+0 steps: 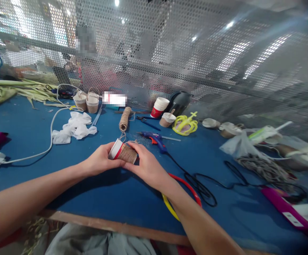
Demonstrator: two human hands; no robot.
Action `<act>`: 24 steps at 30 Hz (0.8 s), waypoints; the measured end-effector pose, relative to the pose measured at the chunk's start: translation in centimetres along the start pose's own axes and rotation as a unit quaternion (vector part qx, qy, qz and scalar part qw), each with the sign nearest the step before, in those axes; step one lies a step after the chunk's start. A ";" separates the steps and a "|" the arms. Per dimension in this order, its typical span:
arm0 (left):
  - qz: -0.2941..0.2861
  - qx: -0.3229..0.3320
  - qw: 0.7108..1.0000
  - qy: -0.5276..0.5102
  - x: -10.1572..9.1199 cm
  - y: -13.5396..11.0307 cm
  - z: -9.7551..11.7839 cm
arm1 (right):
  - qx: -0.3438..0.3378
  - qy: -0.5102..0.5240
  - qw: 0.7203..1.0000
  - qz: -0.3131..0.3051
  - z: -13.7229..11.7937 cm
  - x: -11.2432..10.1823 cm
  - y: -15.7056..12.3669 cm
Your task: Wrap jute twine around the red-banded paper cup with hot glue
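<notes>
Between my two hands is a paper cup [127,153], tilted on its side above the blue table. Brown twine is wound round its lower part, and a white and red band shows near the rim. My left hand [103,158] grips the rim end, while my right hand [146,163] closes round the twine-covered base end. A strand runs from the cup to a spool of twine [125,118] lying just beyond. Right of the spool rests a blue hot glue gun [155,139] with a black cord.
Twine-wrapped cups [92,103], white crumpled material [77,127], pliers [150,123], stacked paper cups [159,106] and a yellow crown-shaped piece [185,124] lie toward the back. A red and yellow ring [193,191] sits under my right forearm. A perforated metal screen [154,53] stands behind.
</notes>
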State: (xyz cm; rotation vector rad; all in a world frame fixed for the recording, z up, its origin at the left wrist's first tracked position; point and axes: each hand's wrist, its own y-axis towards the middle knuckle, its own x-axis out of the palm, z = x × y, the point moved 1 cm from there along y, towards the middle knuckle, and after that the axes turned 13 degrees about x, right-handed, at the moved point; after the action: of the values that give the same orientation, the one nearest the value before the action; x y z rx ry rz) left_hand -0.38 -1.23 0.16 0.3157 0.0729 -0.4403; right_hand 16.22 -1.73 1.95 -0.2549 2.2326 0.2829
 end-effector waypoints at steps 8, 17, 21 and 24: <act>0.000 0.024 0.997 0.067 -0.1 -0.1 0.4 | -0.004 -0.006 1.000 -0.003 0.0 0.1 0.1; -0.005 0.030 0.996 0.084 -0.4 -0.1 0.1 | 0.005 -0.006 1.000 -0.005 -0.2 0.1 0.2; -0.005 0.034 0.994 0.099 -0.5 -0.1 -0.1 | -0.001 -0.011 1.000 0.000 -0.2 0.2 0.1; -0.004 0.038 0.994 0.101 -0.4 0.0 0.0 | -0.004 -0.003 1.000 -0.010 -0.3 0.1 0.1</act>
State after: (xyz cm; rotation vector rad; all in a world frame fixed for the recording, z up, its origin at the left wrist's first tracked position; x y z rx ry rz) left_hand -0.77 -1.09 0.22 0.4351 0.2560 -0.4176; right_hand 15.92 -1.70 2.08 -0.2791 2.2223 0.2813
